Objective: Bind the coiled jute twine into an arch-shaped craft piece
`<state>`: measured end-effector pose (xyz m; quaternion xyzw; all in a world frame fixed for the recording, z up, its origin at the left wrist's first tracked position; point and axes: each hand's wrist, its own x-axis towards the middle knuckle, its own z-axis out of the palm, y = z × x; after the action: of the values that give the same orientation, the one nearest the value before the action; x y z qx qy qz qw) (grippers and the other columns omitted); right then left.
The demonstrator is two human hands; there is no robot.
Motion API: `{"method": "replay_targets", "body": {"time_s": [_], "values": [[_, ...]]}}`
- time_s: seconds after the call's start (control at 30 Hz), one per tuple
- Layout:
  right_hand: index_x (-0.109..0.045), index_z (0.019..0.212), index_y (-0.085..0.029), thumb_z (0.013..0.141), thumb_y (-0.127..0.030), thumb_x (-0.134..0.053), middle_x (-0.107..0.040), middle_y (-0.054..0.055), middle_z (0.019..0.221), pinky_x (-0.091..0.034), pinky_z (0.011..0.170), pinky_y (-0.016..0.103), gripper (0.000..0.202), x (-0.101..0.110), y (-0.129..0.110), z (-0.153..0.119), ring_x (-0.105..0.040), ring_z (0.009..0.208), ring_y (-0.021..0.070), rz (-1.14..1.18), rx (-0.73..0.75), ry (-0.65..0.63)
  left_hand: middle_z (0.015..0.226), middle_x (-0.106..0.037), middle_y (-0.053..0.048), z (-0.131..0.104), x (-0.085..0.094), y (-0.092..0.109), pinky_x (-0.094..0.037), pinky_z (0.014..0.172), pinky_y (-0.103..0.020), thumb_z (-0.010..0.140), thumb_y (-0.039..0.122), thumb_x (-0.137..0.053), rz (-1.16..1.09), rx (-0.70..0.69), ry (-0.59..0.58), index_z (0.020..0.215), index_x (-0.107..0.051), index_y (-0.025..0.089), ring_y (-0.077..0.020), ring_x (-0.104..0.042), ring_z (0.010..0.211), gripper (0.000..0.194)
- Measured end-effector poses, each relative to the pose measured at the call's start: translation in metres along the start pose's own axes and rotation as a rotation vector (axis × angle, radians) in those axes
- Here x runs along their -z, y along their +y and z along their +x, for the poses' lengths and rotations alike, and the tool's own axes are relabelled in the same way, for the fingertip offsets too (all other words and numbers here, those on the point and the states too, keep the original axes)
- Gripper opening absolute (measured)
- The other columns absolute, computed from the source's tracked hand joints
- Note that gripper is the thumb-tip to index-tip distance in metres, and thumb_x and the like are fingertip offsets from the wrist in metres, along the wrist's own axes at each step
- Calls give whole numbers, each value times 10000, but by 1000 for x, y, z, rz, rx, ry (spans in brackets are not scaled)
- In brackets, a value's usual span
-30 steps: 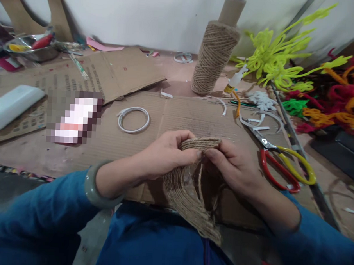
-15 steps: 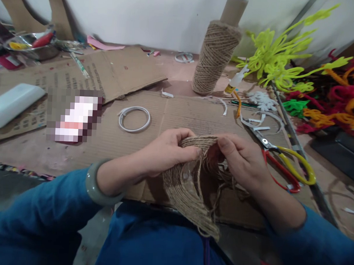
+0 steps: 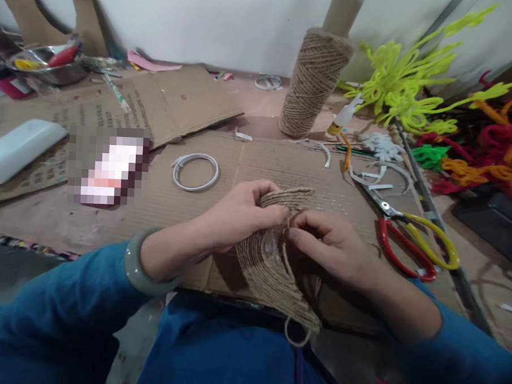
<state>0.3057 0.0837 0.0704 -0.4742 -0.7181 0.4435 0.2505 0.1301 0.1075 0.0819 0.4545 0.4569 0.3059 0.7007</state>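
Observation:
A curved piece made of side-by-side rows of jute twine (image 3: 263, 271) is in my left hand (image 3: 249, 214), thumb on top and fingers partly hidden behind it. Shiny, clear patches, perhaps glue or tape, show along its inner edge. My right hand (image 3: 330, 243) is at that inner edge with thumb and forefinger pinched together, close to a strand of the twine. A small loop of twine (image 3: 296, 332) hangs from the lower tip of the piece, over my lap. What lies behind the right fingers is hidden.
Scissors (image 3: 407, 232) with red and yellow handles lie to the right. A twine spool (image 3: 315, 81) and a glue bottle (image 3: 344, 116) stand behind. A white ring of tape (image 3: 195, 172) rests on the cardboard (image 3: 236, 157). Yellow pipe-cleaner flowers (image 3: 400, 85) fill the back right.
My right hand has moved down and left from the top end of the twine piece to its inner edge. A loop now hangs lower at the bottom tip. My left hand keeps its hold.

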Motion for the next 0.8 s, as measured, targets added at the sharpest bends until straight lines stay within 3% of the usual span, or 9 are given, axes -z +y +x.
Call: {"method": "replay_targets", "body": {"time_s": [0.27, 0.47, 0.8], "values": [[-575, 721, -187, 816, -287, -505, -602, 3, 625, -395, 555, 256, 155, 8, 4, 3, -539, 587, 132, -201, -45, 121, 664, -587, 30, 3, 2, -1, -451, 574, -207, 681, 226, -689, -116, 54, -57, 775, -554, 161, -87, -560, 576, 177], [-567, 776, -186, 863, -395, -501, -540, -20, 604, -375, 524, 250, 236, 5, 5, 3, -499, 559, 119, -32, -68, 107, 647, -557, 36, 2, 0, 2, -419, 531, -203, 647, 172, -655, -84, 77, -66, 777, -546, 171, -91, -539, 555, 169], [-519, 731, -200, 883, -300, -478, -482, -57, 513, -350, 480, 235, 186, 1, 8, 6, -440, 467, 93, 59, -34, 40, 632, -519, 54, -3, -2, 1, -380, 507, -194, 649, 170, -645, 18, 63, -97, 780, -510, 181, -74, -487, 524, 188]]}}
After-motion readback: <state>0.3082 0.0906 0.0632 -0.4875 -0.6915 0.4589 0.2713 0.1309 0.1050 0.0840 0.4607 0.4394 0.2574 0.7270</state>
